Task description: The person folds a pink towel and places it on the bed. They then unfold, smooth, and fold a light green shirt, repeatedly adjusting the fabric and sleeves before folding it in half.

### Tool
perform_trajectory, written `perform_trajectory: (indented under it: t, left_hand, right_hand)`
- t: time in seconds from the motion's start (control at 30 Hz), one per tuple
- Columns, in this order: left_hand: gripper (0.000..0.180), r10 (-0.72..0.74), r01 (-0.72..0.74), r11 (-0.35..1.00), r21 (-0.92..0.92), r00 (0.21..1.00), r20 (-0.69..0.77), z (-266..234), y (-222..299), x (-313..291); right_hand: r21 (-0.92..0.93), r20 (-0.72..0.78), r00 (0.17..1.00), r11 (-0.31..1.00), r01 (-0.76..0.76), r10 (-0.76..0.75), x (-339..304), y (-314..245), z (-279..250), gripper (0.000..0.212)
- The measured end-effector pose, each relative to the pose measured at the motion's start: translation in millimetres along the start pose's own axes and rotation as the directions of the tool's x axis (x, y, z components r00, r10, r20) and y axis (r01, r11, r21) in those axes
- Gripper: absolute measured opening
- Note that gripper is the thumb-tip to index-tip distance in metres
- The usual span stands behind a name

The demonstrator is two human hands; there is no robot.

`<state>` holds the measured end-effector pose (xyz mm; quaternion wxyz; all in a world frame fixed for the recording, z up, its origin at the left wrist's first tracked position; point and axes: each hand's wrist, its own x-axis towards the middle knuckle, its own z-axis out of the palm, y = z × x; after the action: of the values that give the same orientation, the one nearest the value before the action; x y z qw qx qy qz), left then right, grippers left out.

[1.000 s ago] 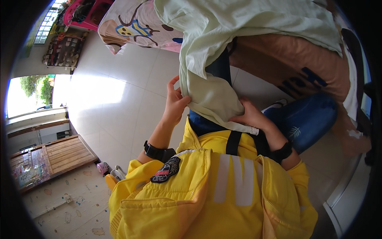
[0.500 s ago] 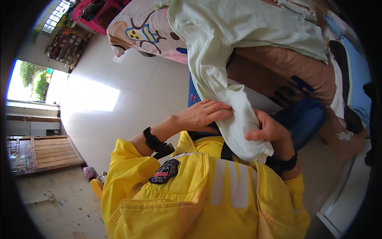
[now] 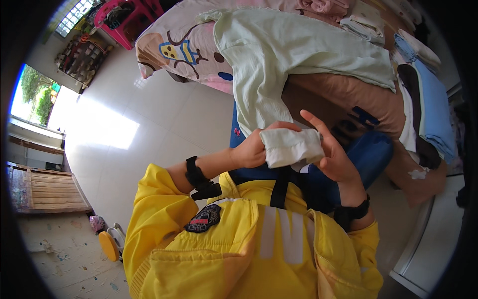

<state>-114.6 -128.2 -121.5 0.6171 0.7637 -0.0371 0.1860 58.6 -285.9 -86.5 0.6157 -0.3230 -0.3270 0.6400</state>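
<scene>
A pale green garment (image 3: pixel 269 45) lies spread over the bed edge, one long tube of it, a sleeve or a leg, hanging down toward my lap. My left hand (image 3: pixel 251 149) is closed on the end of that tube, thumb below and fingers over the top. The turned-up hem (image 3: pixel 291 147) faces me in a flattened band. At the hem's right edge is my right hand (image 3: pixel 338 157), its index finger raised and its thumb apart from it. The right hand's other fingers are partly hidden.
The bed has a patterned pink sheet (image 3: pixel 179 50) and a brown pillow or cushion (image 3: pixel 343 92). Folded clothes stand at right, with a blue folded cloth (image 3: pixel 435 109) and a white folded cloth (image 3: pixel 363 27). A pink chair (image 3: pixel 122 25) and an orange-seated stool (image 3: pixel 108 246) are at left.
The tube's end has been lifted and bunched into a short band between my hands. My left hand has closed on it; my right hand's fingers have spread.
</scene>
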Motion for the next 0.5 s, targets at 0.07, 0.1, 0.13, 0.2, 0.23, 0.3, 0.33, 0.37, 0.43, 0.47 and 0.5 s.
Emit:
perform_trajectory:
  t: [0.07,0.1,0.13,0.2,0.23,0.3,0.33,0.37,0.43,0.47,0.5]
  left_hand:
    - [0.041,0.029,-0.030,0.999,-0.015,0.997,-0.067,-12,4,8]
    - [0.036,-0.079,0.071,0.996,-0.058,0.987,-0.139,-13,7,10]
    - [0.035,-0.194,0.186,0.980,-0.070,0.973,-0.125,-16,10,12]
    - [0.033,-0.439,0.428,0.896,-0.115,0.894,-0.090,-22,18,17]
    - [0.032,-0.394,0.383,0.916,-0.122,0.916,-0.081,-20,21,22]
    - [0.030,-0.471,0.378,0.846,0.377,0.861,0.192,-27,29,27]
    - [0.029,-0.528,0.282,0.753,0.594,0.799,0.289,-32,34,30]
    - [0.024,-0.364,0.219,0.882,0.417,0.880,0.307,-30,37,30]
    - [0.026,-0.231,0.084,0.921,0.381,0.904,0.359,-33,43,34]
    - [0.028,-0.189,0.036,0.929,0.369,0.903,0.386,-35,44,36]
    - [0.024,-0.191,0.028,0.923,0.383,0.898,0.397,-38,45,37]
  right_hand:
    - [-0.224,-0.135,0.988,0.974,0.038,-0.069,8,-7,-5,0.109]
    - [-0.478,-0.277,0.946,0.878,0.019,-0.171,16,-6,-6,0.107]
    - [-0.758,-0.260,0.921,0.652,-0.010,-0.289,20,-10,-7,0.108]
    - [-0.984,0.038,0.869,0.131,0.117,-0.494,27,-10,-2,0.110]
    - [-0.994,0.070,0.887,0.039,0.099,-0.456,30,-10,1,0.113]
    - [-0.994,0.106,0.912,-0.033,0.101,-0.395,38,-15,6,0.115]
    - [-0.988,0.148,0.920,-0.087,0.125,-0.363,43,-19,7,0.115]
    - [-0.976,0.206,0.927,-0.133,0.172,-0.314,47,-27,5,0.123]
    - [-0.930,0.138,0.987,0.331,0.159,-0.084,53,-40,-3,0.130]
    - [-0.836,0.131,0.990,0.542,0.087,0.043,55,-45,-9,0.134]
    - [-0.749,0.147,0.977,0.662,0.009,0.153,55,-49,-14,0.141]
